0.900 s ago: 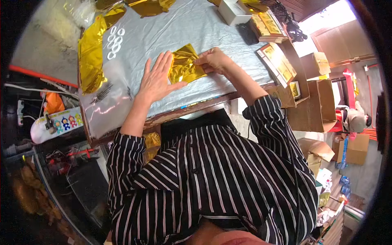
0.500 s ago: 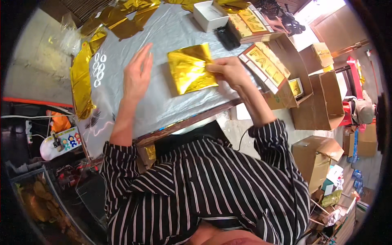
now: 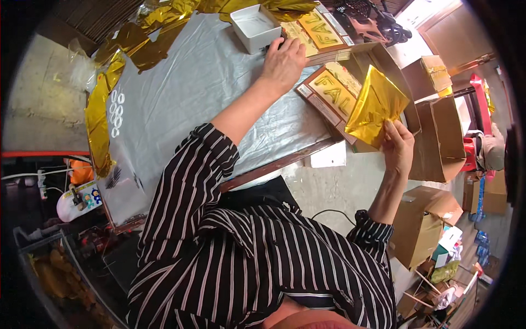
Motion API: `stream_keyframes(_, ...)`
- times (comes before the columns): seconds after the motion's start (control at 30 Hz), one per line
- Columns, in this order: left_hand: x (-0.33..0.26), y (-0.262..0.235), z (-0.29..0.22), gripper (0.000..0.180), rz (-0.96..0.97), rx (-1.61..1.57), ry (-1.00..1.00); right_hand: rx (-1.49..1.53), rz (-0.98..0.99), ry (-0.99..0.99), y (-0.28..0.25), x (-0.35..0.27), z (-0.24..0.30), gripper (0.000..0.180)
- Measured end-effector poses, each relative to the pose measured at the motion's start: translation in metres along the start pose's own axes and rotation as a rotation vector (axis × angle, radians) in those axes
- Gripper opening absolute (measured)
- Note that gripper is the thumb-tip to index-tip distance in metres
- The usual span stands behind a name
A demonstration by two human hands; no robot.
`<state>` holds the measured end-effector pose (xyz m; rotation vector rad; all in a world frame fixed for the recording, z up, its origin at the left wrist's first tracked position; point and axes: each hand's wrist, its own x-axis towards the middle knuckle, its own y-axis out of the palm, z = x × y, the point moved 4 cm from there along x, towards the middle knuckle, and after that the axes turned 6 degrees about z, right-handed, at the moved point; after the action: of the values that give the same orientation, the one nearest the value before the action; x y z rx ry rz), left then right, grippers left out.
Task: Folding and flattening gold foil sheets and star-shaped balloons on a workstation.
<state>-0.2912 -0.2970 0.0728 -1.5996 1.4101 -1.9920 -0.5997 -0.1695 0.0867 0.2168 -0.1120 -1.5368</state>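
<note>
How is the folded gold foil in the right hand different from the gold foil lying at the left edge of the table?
The folded gold foil is a compact, flat, angular piece held up off the table by the right hand. The loose gold foil is a long, crumpled strip draped along the table's left edge, with no hand touching it. Both are shiny and gold.

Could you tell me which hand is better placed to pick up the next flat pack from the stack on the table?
Left, probably. The left hand already rests on the stack of flat packs beside the white box, while the right hand is off the table edge, occupied holding the folded gold foil.
</note>
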Motion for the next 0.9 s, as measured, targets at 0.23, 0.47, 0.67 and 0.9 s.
stream_keyframes(0.23, 0.005, 0.002, -0.003, 0.01, 0.047, -0.103, -0.028, 0.04, -0.012, -0.041, -0.033, -0.003, -0.009, 0.009)
stream_keyframes(0.47, 0.026, -0.02, 0.006, 0.014, -0.115, -0.284, -0.135, 0.1, 0.035, -0.087, -0.028, 0.006, 0.001, 0.014)
stream_keyframes(0.67, 0.035, -0.026, -0.002, 0.009, -0.043, -0.423, -0.221, 0.182, -0.026, -0.051, -0.016, 0.003, 0.0, 0.005)
stream_keyframes(0.9, 0.034, -0.024, -0.016, 0.013, 0.111, -0.001, 0.037, 0.237, 0.122, -0.107, -0.022, -0.003, -0.002, 0.016)
